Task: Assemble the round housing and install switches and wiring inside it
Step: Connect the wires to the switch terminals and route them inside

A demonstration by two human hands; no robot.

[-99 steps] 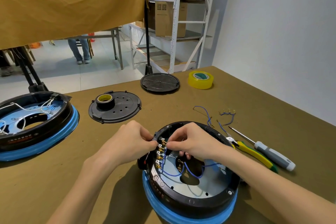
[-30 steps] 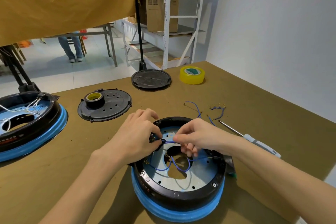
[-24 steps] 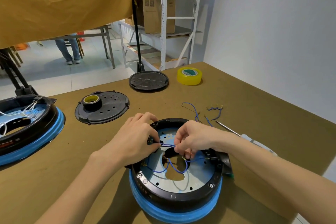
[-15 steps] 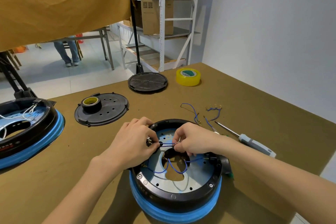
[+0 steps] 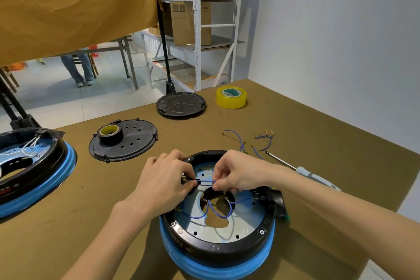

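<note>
A round black housing (image 5: 218, 249) with a blue band and a silvery inner plate sits on the table in front of me. Blue wires (image 5: 213, 210) loop across its central hole. My left hand (image 5: 164, 183) is at the housing's left inner wall, by the switch terminals, and pinches one end of a short blue wire (image 5: 205, 183). My right hand (image 5: 238, 173) pinches the other end, so the wire runs taut between both hands. The switches are mostly hidden under my left fingers.
A second housing (image 5: 34, 173) lies at the left edge. A black cover (image 5: 136, 141) carries a tape roll (image 5: 110, 133); another black disc (image 5: 181, 104) and yellow tape (image 5: 231, 97) lie farther back. Loose blue wires (image 5: 261, 143) and a screwdriver (image 5: 302, 169) are to the right.
Since 3.3 s ago the housing has been turned and my hands have drawn a blue wire out from the terminals. Over the last second they barely moved, holding it taut.
</note>
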